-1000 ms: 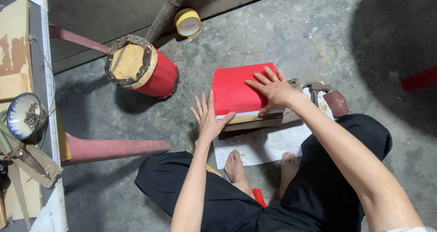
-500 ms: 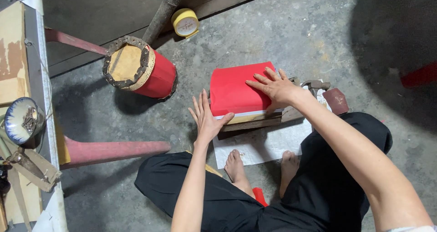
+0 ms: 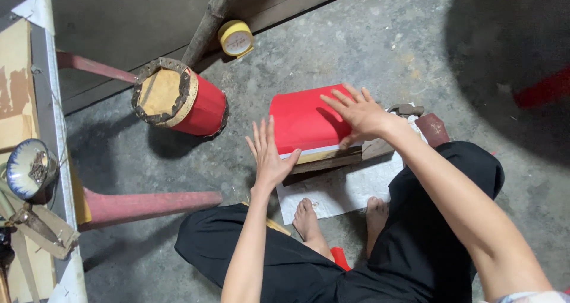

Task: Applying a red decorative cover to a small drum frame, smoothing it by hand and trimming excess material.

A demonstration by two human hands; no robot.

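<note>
In the head view, a red sheet point(image 3: 309, 122) is seen lying flat on a thin stack of boards point(image 3: 329, 157), which rests on the concrete floor point(image 3: 380, 53) just beyond the person's bare feet point(image 3: 309, 217). The sheet's long axis runs roughly left to right, tilted a little so that its right end lies farther away. The right hand point(image 3: 359, 113) is laid palm down on the right part of the sheet, fingers spread and flat; nothing is clamped by it. The left hand point(image 3: 270, 157) is held open as well, fingers stretched upward and apart, its fingertips at the sheet's left near corner, touching or just beside the edge; which of the two cannot be told. The hands are thus apart, one at each end of the sheet, with the right hand well on it and the left only at its border. A white sheet of paper point(image 3: 344, 190) is seen under the boards, nearer the person. To the right of the boards a hammer-like tool point(image 3: 407, 109) and a dark reddish block point(image 3: 432, 129) lie close by. To the left, well apart from the hands, a red drum-shaped container point(image 3: 181, 98) lies tipped, and farther off a yellow roll of tape point(image 3: 236, 38) leans near a wooden pole point(image 3: 214, 15). A red bar point(image 3: 148, 205) lies on the left, near a pale frame point(image 3: 50, 101).
</note>
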